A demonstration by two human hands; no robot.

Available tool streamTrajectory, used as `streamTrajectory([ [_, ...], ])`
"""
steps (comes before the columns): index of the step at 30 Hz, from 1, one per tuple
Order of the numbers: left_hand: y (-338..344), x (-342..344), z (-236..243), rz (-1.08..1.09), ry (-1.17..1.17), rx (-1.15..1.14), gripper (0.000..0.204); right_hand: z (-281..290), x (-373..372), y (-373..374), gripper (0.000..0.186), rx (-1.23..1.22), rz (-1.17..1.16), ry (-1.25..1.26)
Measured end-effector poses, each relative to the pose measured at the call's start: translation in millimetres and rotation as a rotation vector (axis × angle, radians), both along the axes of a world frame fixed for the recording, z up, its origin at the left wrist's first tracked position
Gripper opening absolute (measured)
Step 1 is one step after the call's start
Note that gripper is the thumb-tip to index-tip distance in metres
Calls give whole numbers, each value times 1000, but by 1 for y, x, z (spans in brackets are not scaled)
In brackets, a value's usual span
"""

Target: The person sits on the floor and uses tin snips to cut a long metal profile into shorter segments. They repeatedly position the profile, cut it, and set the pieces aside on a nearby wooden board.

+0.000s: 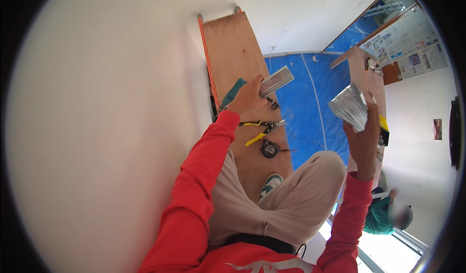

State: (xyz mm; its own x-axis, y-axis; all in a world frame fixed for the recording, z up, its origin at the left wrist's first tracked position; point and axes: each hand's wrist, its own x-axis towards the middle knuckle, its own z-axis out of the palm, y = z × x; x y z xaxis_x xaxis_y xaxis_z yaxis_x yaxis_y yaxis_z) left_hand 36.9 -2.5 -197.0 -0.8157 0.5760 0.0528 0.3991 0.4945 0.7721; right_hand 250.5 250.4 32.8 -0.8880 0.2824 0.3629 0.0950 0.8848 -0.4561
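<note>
Pale wall [111,103] fills left side; blue sheeting [306,112] covers floor. Plywood worktop [228,40], orange along one edge; second wooden worktop [358,61] at right. Newspaper [407,40] covers panel upper right, next to wood-framed mirror or opening showing ladder [384,9]. Bright window [383,256] lower right.

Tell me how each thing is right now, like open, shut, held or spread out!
Left hand: fingers closed, gripping.
Left silver bundle: held, stacked close together.
Right hand: fingers closed, gripping.
Right silver bundle: held, edges fanned.
Wooden board: flat, tools on it.
Cutters: lying down, handles spread apart.
Tape measure: lying down.
Blue sheet: spread out, creased.
</note>
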Motion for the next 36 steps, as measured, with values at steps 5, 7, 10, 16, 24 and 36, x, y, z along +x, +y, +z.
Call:
streamTrajectory([
  [5, -8, 21, -81, 63, 90, -283, 63, -35, 9, -24, 58, -53, 11, -12],
  [7, -10, 27, -104, -15, 63, -365, 62, -41, 15, -21, 59, -142, -5, 8],
  [10, -7, 32, -127, -141, 102, -450, 60, -45, 20, -14, 60, -236, -65, 3],
  [16, 9, 44, -156, -112, 167, -496, 53, -45, 25, -14, 60, -213, -60, -76],
  [24, 4, 60, -176, -80, 268, -582, 50, -43, 24, -17, 58, -195, 5, -146],
  [36, 6, 47, -172, -12, -90, -291, 49, -43, 22, -17, 56, -174, 20, -205],
])
